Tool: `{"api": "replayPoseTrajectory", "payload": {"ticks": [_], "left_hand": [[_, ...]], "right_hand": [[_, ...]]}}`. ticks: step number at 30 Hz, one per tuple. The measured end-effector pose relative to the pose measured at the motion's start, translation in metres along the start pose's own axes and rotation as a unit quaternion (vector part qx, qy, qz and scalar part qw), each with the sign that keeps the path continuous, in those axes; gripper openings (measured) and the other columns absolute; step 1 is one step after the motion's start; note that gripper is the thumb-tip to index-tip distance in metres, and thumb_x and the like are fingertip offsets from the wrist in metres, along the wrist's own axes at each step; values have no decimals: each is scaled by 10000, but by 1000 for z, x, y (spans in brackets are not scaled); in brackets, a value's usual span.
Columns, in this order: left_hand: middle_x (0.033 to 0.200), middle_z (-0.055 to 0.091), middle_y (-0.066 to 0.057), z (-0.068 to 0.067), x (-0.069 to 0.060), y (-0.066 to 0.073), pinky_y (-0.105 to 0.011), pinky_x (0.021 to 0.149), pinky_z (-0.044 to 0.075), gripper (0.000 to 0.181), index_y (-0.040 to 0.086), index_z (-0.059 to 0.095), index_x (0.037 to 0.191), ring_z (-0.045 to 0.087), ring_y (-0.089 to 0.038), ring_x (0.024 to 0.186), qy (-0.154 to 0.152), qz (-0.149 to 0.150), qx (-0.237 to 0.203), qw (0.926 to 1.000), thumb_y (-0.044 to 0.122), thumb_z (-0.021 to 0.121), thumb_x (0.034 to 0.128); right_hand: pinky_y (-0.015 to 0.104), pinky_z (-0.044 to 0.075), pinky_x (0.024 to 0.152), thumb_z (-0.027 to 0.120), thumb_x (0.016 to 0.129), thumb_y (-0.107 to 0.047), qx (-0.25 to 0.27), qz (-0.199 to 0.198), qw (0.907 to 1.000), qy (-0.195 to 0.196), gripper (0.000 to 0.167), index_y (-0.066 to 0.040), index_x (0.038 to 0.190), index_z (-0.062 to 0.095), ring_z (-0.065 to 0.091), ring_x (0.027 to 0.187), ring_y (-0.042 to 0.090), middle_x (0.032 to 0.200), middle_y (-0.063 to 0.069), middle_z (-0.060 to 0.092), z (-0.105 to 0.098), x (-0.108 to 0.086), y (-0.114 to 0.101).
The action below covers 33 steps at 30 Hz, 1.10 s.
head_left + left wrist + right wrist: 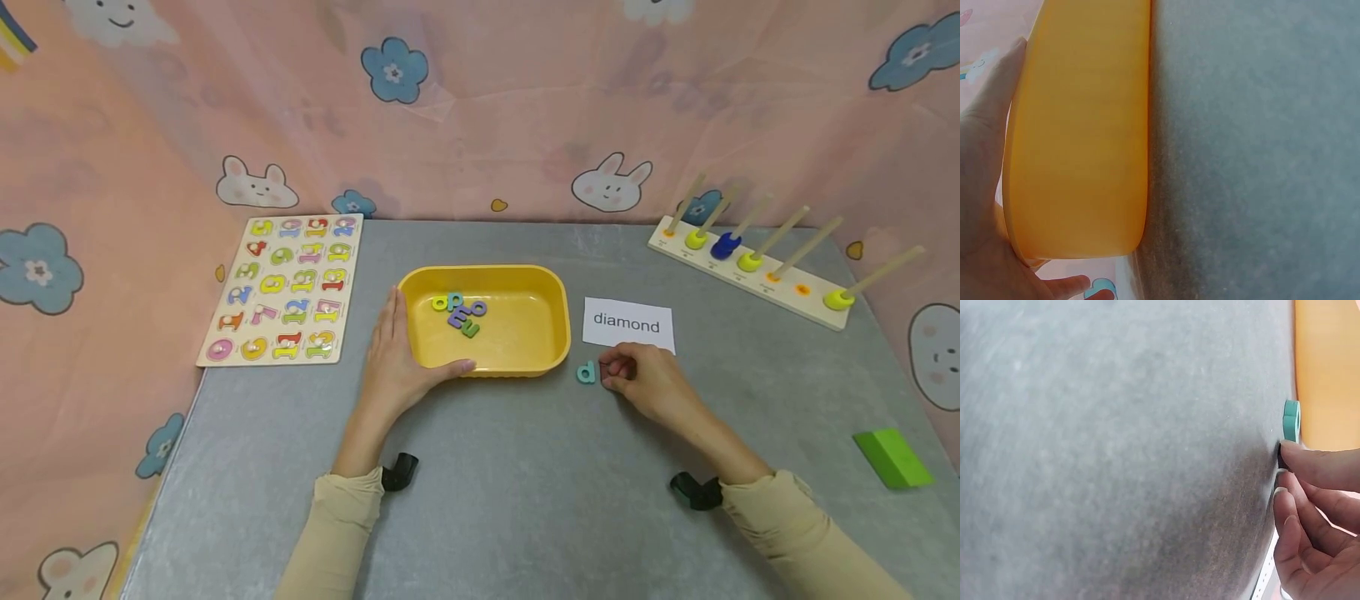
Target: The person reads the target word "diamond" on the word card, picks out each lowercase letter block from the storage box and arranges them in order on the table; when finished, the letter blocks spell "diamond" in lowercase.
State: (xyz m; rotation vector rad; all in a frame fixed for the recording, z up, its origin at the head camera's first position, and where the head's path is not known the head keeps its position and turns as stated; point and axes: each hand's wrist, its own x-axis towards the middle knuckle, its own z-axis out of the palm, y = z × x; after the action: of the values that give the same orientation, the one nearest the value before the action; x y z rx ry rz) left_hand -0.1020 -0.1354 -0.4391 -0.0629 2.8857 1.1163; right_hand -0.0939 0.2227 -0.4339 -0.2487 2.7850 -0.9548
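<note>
By the right hand [651, 379], a small dark piece [1282, 461], mostly hidden, is pinched. Just beside, at nine o'clock, a teal letter d [587, 372] is laid. By the left hand [393, 368], with extended fingers, the yellow tray [525, 333] is touched at its eight-o'clock corner; inside, toward ten o'clock, coloured letters [459, 317] are gathered. At the teal letter's one o'clock, the "diamond" card [628, 322] is placed.

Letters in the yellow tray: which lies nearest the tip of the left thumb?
The green letter, frontmost in the cluster; the yellow letter, blue letter and purple letters sit farther back.
</note>
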Motion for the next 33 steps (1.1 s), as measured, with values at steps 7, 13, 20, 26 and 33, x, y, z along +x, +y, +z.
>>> {"api": "replayPoseTrajectory", "payload": {"ticks": [7, 13, 20, 26, 33], "left_hand": [[1812, 11, -50, 0, 0, 2, -592, 1327, 174, 1512, 151, -26, 1721, 102, -332, 1664, 0, 14, 40, 10000, 719, 901, 670], [1812, 4, -49, 0, 0, 2, -592, 1327, 174, 1513, 161, -38, 1720, 96, -331, 1665, -16, 5, 29, 10000, 721, 898, 672], [1812, -4, -36, 0, -1, 2, -594, 1326, 172, 1520, 180, -47, 1720, 86, -326, 1667, -38, -64, 17, 10000, 732, 896, 664], [1812, -4, -35, 2, -1, 1, -591, 1327, 176, 1523, 196, -65, 1718, 83, -328, 1667, -62, -66, 43, 9999, 754, 884, 665], [1812, -4, -48, 0, -1, 1, -605, 1321, 183, 1509, 184, -69, 1716, 93, -346, 1664, -44, -47, 52, 10000, 750, 875, 685]], "right_hand": [[312, 517, 759, 827, 886, -4, -12, 40, 10000, 29, 322, 32, 1188, 723, 613, 847, 237, 911, 111, 690, -9, 2, -3], [347, 466, 759, 805, 922, -28, -70, -160, 9980, 608, 360, 26, 1262, 699, 591, 916, 320, 1011, 195, 700, -37, 16, -20], [462, 537, 878, 799, 955, -118, 148, -576, 9960, 662, 357, 0, 1275, 691, 616, 1028, 346, 1162, 197, 704, -31, 42, -54], [545, 543, 1038, 810, 939, -86, 529, -1277, 9904, -7, 467, 13, 1362, 641, 608, 1237, 407, 1354, 225, 654, 5, 67, -85], [564, 290, 1296, 816, 948, -173, -79, -1595, 9796, -1220, 676, -96, 1558, 534, 404, 1547, 379, 1659, 146, 460, 40, 94, -109]]}}
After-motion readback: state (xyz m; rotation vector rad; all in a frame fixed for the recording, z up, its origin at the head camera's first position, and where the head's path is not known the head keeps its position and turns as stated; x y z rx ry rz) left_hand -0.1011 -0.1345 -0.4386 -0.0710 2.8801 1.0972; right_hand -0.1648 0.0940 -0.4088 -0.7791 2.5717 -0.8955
